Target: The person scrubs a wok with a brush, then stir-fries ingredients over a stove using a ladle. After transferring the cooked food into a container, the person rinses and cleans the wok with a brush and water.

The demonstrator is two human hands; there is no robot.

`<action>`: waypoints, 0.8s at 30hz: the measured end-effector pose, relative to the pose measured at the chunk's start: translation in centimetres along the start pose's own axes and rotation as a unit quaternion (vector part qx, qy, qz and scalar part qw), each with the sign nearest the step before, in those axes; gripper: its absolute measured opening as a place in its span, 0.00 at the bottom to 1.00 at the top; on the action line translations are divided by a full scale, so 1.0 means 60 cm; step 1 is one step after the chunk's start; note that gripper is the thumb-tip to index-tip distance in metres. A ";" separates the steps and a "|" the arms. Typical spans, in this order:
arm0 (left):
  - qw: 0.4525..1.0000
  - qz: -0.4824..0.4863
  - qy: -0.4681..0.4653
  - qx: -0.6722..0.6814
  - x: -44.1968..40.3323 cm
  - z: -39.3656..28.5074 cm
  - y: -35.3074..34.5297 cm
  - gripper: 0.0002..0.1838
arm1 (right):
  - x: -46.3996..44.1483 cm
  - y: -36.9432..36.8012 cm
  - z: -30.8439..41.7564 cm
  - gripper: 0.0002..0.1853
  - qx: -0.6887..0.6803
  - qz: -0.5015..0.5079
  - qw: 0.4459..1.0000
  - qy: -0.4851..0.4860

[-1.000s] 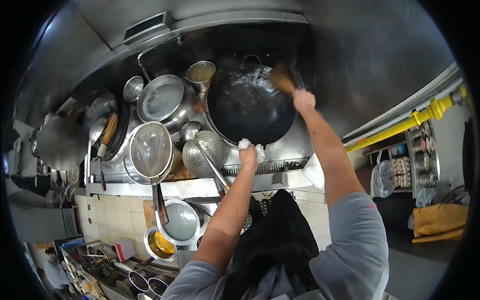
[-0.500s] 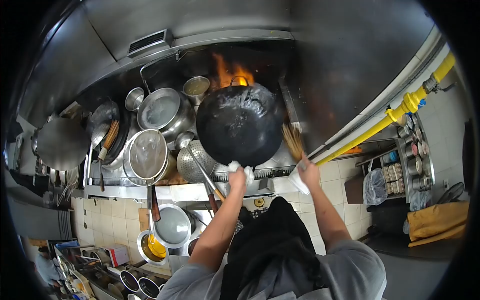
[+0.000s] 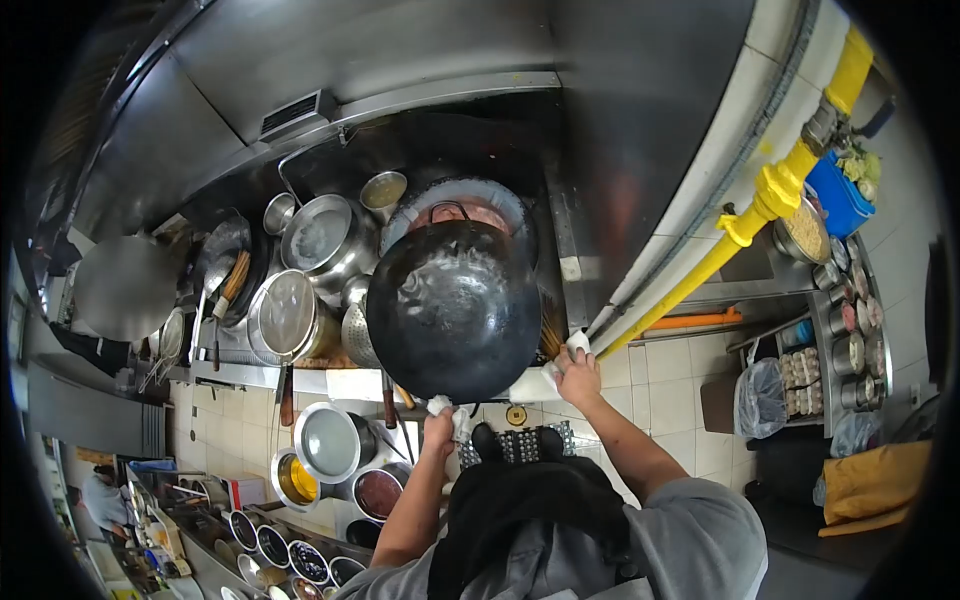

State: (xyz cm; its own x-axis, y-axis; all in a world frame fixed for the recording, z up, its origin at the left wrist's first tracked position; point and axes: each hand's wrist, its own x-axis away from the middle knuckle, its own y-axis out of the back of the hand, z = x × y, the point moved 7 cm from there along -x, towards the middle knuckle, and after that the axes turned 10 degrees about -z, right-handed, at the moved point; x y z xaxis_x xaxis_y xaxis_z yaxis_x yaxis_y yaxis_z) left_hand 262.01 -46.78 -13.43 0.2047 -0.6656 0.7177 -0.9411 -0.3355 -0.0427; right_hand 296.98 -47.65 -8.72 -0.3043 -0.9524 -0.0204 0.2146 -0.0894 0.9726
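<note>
A large black wok (image 3: 455,315) hangs over the stove's front, its near side toward me and its inside wet and shiny. My left hand (image 3: 438,428) is closed at its near rim with a white cloth (image 3: 462,422) between; the grip point itself is hidden. Right of the wok, my right hand (image 3: 577,378) is closed around another white cloth (image 3: 578,343). The bristles of a bamboo brush (image 3: 550,336) stick out just beyond those fingers, partly behind the wok; its handle is covered. Behind the wok the round burner (image 3: 410,205) shows, pinkish inside.
Left on the stove are a steel pot (image 3: 322,232), a mesh strainer (image 3: 285,310) and a second bamboo brush (image 3: 236,275). Below the ledge stand a basin of liquid (image 3: 328,442) and a bowl with yellow contents (image 3: 296,480). A yellow pipe (image 3: 720,260) runs along the right.
The wok has come back toward me off the burner, uncovering part of it, and the flames no longer show. My right hand and the bamboo brush have moved nearer to me and left.
</note>
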 end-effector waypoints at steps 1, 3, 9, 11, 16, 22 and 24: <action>1.000 -0.024 -0.009 -0.012 0.001 0.002 0.007 0.16 | 0.009 -0.003 -0.010 0.39 -0.021 0.012 1.000 0.004; 0.998 -0.038 -0.042 -0.026 0.013 -0.012 0.005 0.17 | 0.031 0.006 -0.022 0.40 -0.025 -0.001 0.999 0.026; 0.990 -0.091 -0.060 -0.088 0.042 -0.032 0.004 0.17 | 0.056 0.036 -0.022 0.40 -0.008 -0.049 0.998 0.040; 0.992 -0.091 -0.077 -0.040 0.022 -0.015 0.002 0.17 | 0.067 0.044 0.004 0.36 -0.002 0.044 0.995 0.092; 0.981 -0.065 -0.088 0.163 -0.004 -0.078 -0.082 0.15 | 0.106 0.059 0.059 0.28 0.043 0.269 0.947 0.172; 0.973 -0.052 -0.072 0.214 -0.170 -0.147 -0.243 0.12 | 0.113 0.048 0.147 0.26 -0.008 0.305 0.914 0.268; 0.974 -0.068 -0.087 0.199 -0.230 -0.143 -0.257 0.15 | 0.113 0.040 0.180 0.23 -0.040 0.276 0.914 0.295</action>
State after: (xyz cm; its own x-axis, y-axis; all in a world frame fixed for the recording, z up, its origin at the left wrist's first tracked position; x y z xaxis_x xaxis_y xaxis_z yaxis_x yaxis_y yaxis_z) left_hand 271.40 -26.68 -16.73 0.3949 -0.6886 0.6082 -0.7303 -0.6370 -0.2470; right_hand 285.41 -51.17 -4.05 0.4200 -0.8476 0.3242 0.2584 0.4542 0.8526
